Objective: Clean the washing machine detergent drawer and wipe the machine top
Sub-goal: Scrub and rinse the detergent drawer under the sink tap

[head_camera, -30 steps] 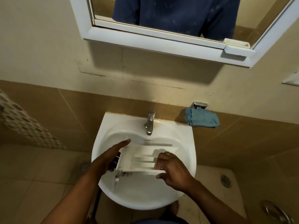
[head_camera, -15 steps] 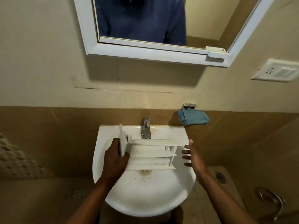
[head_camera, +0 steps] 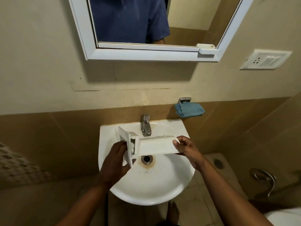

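Beige wall [head_camera: 40, 62], white-framed mirror [head_camera: 146, 54], tan tiles [head_camera: 48, 136].

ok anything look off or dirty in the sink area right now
Yes: the white ceramic basin has a brown rust-like stain ringing its metal drain, with dark specks just below. The white plastic detergent drawer held over it looks intact.

1. There is a single view, from a camera worn on the person's head, standing right at the sink [head_camera: 187, 173] and looking forward and steeply down.
2. It faces the far wall square on; the mirror [head_camera: 146, 53] fills the top of the frame, the tap [head_camera: 145, 124] sits near the middle.
3. It is close — both forearms enter from the near bottom edge, the left hand [head_camera: 114, 162] and right hand [head_camera: 187, 149] meeting over the basin.
4. The wide lens bends the edges — the socket plate [head_camera: 265, 59] far right, floor tiles at the near corners.
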